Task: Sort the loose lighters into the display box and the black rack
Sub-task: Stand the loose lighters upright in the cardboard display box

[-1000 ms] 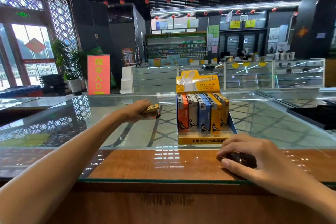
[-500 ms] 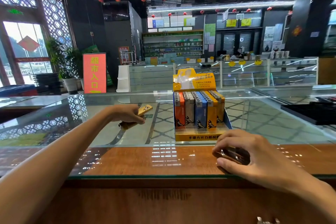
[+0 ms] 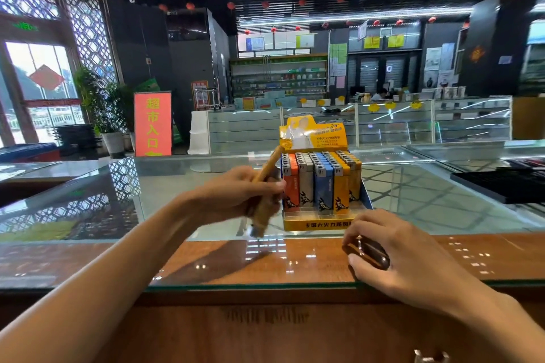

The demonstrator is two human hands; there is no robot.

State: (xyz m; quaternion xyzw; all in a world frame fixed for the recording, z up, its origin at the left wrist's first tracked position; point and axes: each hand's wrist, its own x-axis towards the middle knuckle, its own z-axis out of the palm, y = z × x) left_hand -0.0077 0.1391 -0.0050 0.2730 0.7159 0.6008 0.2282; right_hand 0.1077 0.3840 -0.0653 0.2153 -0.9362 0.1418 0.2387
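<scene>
A yellow display box [image 3: 317, 224] stands on the glass counter, holding upright rows of orange, grey, blue and yellow lighters [image 3: 321, 183]. My left hand [image 3: 236, 194] grips yellow lighters [image 3: 267, 169] just left of the box; they stick out above and below my fist, blurred. My right hand [image 3: 404, 256] rests on the counter's wooden strip, in front of the box and to its right, fingers curled over dark lighters [image 3: 373, 253] that lie there. A black rack [image 3: 507, 183] lies flat at the far right of the counter.
The glass counter [image 3: 427, 203] stretches left and right, with a wooden edge [image 3: 206, 262] near me. More glass showcases [image 3: 398, 124], shop shelving and an orange standing sign [image 3: 152, 124] lie beyond.
My left hand has carried the yellow lighters right, from the left part of the counter to beside the display box, and turned them more upright. My right hand stays over the dark lighters.
</scene>
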